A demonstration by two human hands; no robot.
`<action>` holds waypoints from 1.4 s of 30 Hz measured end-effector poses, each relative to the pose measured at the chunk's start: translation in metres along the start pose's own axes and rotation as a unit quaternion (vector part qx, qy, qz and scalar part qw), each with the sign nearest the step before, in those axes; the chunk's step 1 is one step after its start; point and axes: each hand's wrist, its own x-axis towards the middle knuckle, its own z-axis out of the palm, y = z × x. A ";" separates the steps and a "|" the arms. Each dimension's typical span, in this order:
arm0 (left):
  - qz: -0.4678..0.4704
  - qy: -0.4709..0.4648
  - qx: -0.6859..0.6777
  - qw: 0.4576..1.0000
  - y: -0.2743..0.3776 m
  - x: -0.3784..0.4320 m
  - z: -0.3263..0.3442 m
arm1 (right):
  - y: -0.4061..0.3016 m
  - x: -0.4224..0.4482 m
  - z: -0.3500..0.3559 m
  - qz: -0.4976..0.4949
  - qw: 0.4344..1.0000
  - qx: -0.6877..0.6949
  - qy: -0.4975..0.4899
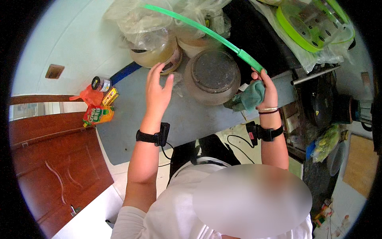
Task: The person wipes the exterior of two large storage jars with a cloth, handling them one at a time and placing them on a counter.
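Note:
My right hand [267, 89] grips the thick end of a long, thin green rod [206, 30]. The rod curves up to the left across plastic bags [143, 21], and what its far end joins is unclear. A teal cloth [253, 96] hangs against the palm of that same hand. My left hand [158, 91] is empty with thumb and fingers apart, its fingertips by a round container [161, 56]; contact cannot be told. Between the hands stands a large jar [195, 83] with a dark, dusty lid [215, 70], on a grey tabletop [134, 119].
A small lidded jar [101, 84], a red plastic bag [91, 95], a yellow box [110, 96] and a printed pouch [98, 115] lie at the table's left edge. A green-rimmed plastic basket [298, 33] is at upper right. A brown door [59, 167] is at left.

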 end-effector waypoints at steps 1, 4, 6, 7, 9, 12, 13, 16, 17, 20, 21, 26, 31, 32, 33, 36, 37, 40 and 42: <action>0.014 -0.001 -0.030 0.999 0.009 0.001 -0.003 | -0.001 0.003 0.002 -0.004 1.000 -0.016 0.012; 0.031 -0.012 -0.039 0.999 0.032 0.004 -0.009 | 0.005 0.009 0.007 0.010 0.995 -0.063 0.082; 0.031 -0.010 -0.035 0.999 0.028 0.002 -0.006 | 0.012 0.015 0.006 0.016 0.993 -0.061 0.097; 0.031 -0.008 -0.033 0.999 0.023 0.001 -0.005 | 0.015 0.014 0.002 0.028 0.994 -0.044 0.098; -0.007 0.012 0.007 1.000 -0.011 -0.004 0.009 | 0.019 0.010 0.001 0.053 0.994 -0.011 0.098; -0.103 -0.010 -0.038 0.994 -0.021 -0.004 0.017 | 0.020 0.003 0.007 0.046 0.993 -0.017 0.105; -0.143 -0.026 -0.070 0.987 -0.022 -0.004 0.019 | 0.022 0.003 0.005 0.052 0.994 -0.030 0.091; -0.030 -0.068 -0.300 0.951 -0.011 -0.006 0.042 | 0.031 0.000 -0.007 0.072 0.993 -0.089 0.038; -0.011 -0.109 -0.268 0.957 -0.007 -0.008 0.046 | 0.036 -0.002 -0.011 0.049 0.986 -0.155 0.026; 0.043 -0.180 -0.194 0.963 0.006 -0.004 0.049 | 0.043 -0.004 -0.014 0.016 0.955 -0.295 -0.022; 0.060 -0.174 -0.186 0.965 0.005 -0.002 0.052 | 0.043 -0.004 -0.014 0.020 0.947 -0.316 -0.050; 0.089 -0.153 -0.162 0.971 0.009 -0.002 0.050 | 0.045 -0.006 -0.008 0.026 0.923 -0.368 -0.106; 0.074 -0.117 -0.201 0.970 0.011 -0.015 -0.003 | 0.056 -0.022 0.027 0.042 0.921 -0.365 -0.129; 0.052 -0.133 -0.215 0.966 0.007 -0.019 -0.013 | 0.058 -0.028 0.040 0.060 0.919 -0.369 -0.129; 0.021 -0.132 -0.223 0.966 -0.001 -0.027 -0.025 | 0.060 -0.032 0.051 0.077 0.916 -0.371 -0.134; -0.058 -0.134 -0.242 0.959 -0.032 -0.057 -0.043 | 0.082 -0.036 0.060 0.119 0.899 -0.384 -0.174; -0.076 -0.134 -0.241 0.958 -0.040 -0.067 -0.048 | 0.088 -0.038 0.065 0.135 0.895 -0.384 -0.185; -0.098 -0.120 -0.233 0.960 -0.058 -0.089 -0.060 | 0.105 -0.043 0.073 0.151 0.893 -0.370 -0.207; -0.097 -0.109 -0.224 0.964 -0.068 -0.098 -0.065 | 0.117 -0.043 0.075 0.157 0.889 -0.369 -0.220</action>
